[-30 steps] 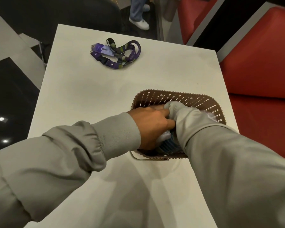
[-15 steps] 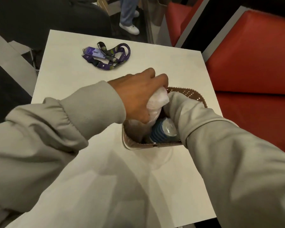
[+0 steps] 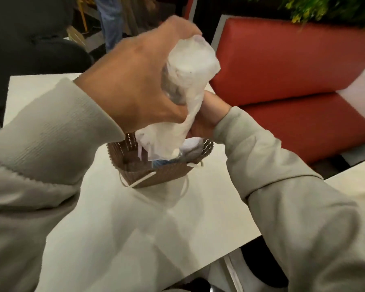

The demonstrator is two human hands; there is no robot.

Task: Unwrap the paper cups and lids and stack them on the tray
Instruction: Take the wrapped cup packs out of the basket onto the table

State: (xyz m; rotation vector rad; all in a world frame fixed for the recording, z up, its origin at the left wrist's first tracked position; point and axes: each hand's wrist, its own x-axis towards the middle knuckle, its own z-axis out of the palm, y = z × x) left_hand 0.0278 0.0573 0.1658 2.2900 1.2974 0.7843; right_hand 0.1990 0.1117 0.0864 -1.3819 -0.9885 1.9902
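My left hand [image 3: 139, 81] grips a stack wrapped in white plastic [image 3: 190, 66] from the side and holds it tilted in the air above the brown perforated tray [image 3: 162, 175]. The wrap's loose tail hangs down toward the tray. My right hand [image 3: 211, 114] is pressed against the lower part of the wrap from behind and appears to hold it; its fingers are hidden. Inside the tray lie a blue ribbed item [image 3: 162, 163] and another pale wrapped bundle [image 3: 192, 146], both partly covered.
The tray stands on a white table [image 3: 135, 228] near its right edge. A red bench seat [image 3: 293, 70] runs along the right, with a green plant [image 3: 335, 9] above it. A black chair [image 3: 30, 39] and a person's legs [image 3: 112, 22] are beyond the table.
Both hands rose out of the tray, lifting the plastic-wrapped stack from inside it to well above it. The view tilted, and the purple lanyard is out of sight.
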